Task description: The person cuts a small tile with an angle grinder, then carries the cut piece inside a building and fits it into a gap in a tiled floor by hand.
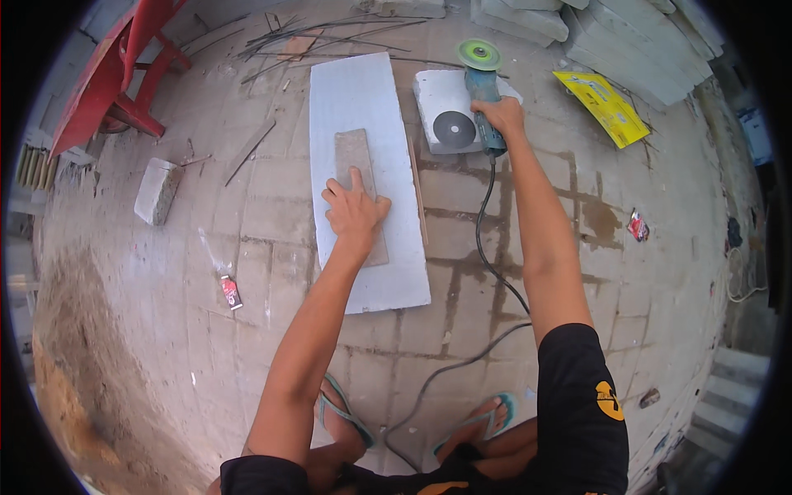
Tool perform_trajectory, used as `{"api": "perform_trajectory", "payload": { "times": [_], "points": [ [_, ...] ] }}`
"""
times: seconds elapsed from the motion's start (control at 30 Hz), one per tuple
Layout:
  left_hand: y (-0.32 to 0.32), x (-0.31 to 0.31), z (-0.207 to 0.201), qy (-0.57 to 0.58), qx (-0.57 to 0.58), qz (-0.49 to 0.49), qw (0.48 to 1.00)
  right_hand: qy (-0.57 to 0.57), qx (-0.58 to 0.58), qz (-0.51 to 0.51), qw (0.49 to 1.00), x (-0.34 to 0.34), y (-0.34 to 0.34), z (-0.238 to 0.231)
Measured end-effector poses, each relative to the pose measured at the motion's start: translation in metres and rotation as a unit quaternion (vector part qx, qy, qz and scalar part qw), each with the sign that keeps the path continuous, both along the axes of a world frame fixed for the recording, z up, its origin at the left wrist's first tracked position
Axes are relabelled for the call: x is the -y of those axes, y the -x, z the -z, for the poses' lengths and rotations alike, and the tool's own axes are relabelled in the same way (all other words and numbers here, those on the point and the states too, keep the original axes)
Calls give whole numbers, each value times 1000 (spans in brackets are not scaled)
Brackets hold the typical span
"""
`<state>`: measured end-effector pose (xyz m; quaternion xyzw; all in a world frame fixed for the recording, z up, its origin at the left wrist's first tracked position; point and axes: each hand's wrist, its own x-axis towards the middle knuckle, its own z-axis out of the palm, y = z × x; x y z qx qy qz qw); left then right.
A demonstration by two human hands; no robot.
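Observation:
My left hand is spread across a flat grey-brown strip, with the thumb at one edge and fingers toward the other, holding it down. Beneath the strip lies a long pale white slab on the paving. My right hand is wrapped round a blue-green angle grinder, whose green disc points away from me. The grinder is above or on a white block; contact is unclear. Beside it on that block rests a dark round disc with a small centre hole.
A black cord runs from the grinder toward my feet. Thin rods lie scattered at the back. A red plastic chair and a small block are left; a yellow packet and stacked pale blocks are right.

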<state>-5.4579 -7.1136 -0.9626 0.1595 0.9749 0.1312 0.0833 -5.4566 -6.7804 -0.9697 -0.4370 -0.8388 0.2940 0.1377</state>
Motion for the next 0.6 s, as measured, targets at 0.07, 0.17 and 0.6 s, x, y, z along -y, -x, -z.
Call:
{"api": "perform_trajectory", "payload": {
  "times": [0.07,0.17,0.6],
  "points": [
    [10,17,3,-10,-8,-1,1000,25,-13,0,1000,3,0,-2],
    [9,8,2,68,-83,40,993,21,-9,1,1000,-4,-3,1],
    [-27,-95,66,3,-171,590,789,9,0,-49,999,-14,-1,6]
  ]
}}
